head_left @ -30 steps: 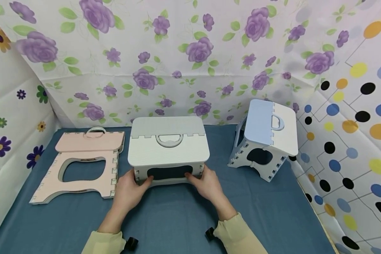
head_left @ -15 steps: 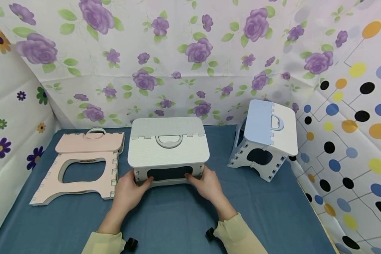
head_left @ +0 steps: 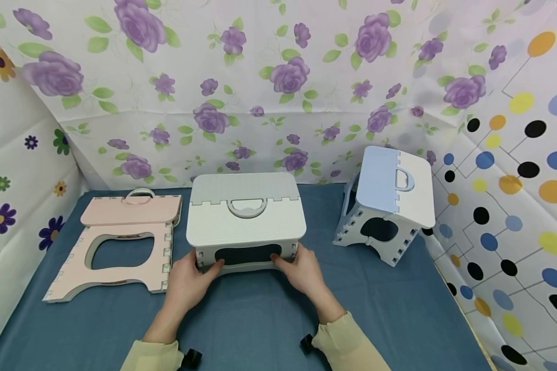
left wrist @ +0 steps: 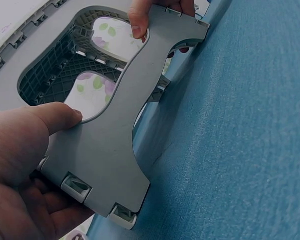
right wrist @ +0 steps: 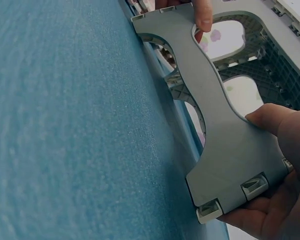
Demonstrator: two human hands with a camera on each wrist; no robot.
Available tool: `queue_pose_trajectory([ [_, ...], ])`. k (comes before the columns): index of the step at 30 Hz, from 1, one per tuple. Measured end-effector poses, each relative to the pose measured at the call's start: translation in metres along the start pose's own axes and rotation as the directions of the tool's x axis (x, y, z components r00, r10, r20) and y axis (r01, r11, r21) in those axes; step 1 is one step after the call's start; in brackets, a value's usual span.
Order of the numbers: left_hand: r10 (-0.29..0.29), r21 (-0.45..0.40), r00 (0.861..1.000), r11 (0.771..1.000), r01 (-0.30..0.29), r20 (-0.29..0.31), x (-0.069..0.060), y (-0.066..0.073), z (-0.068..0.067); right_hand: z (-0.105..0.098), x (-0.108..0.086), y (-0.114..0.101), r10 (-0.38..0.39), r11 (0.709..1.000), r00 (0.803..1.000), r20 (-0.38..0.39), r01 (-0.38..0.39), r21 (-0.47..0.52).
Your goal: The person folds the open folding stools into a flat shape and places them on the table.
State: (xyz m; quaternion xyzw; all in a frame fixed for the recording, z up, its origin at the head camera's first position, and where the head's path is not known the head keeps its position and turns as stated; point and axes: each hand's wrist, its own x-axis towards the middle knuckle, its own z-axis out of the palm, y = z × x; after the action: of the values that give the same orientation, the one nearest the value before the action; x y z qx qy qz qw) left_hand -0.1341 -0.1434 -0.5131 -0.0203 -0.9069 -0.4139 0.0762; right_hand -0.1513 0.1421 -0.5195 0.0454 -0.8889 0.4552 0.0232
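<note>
A grey and white folding step stool (head_left: 246, 226) stands unfolded in the middle of the table, its grey carry handle (head_left: 247, 207) lying on the top. My left hand (head_left: 189, 281) grips the left side of its front leg panel (left wrist: 102, 155), thumb at the rim of the oval opening and fingers round the outer edge. On the other side, my right hand (head_left: 305, 270) holds the same panel in a mirrored way, its thumb (right wrist: 270, 117) at the opening's rim. Both wrist views show the hollow, ribbed underside through the opening.
To the left a pink folding stool (head_left: 120, 273) lies folded flat. A blue and white folding stool (head_left: 385, 190) stands unfolded at the right. Blue cloth (head_left: 260, 330) covers the table, with patterned sheets (head_left: 260, 149) behind and at both sides.
Both hands keep their hold on the grey and white stool. The head view shifts very slightly; otherwise nothing visibly moves.
</note>
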Motion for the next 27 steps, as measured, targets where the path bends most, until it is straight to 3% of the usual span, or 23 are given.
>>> queue_pose_trajectory([
  [27, 0.011, -0.013, 1.000, 1.000, -0.011, -0.019, -0.0006, -0.0025, 0.0022, 0.0020, 0.0004, 0.0005, -0.029, 1.000, 0.999, -0.033, 0.029, 0.008],
])
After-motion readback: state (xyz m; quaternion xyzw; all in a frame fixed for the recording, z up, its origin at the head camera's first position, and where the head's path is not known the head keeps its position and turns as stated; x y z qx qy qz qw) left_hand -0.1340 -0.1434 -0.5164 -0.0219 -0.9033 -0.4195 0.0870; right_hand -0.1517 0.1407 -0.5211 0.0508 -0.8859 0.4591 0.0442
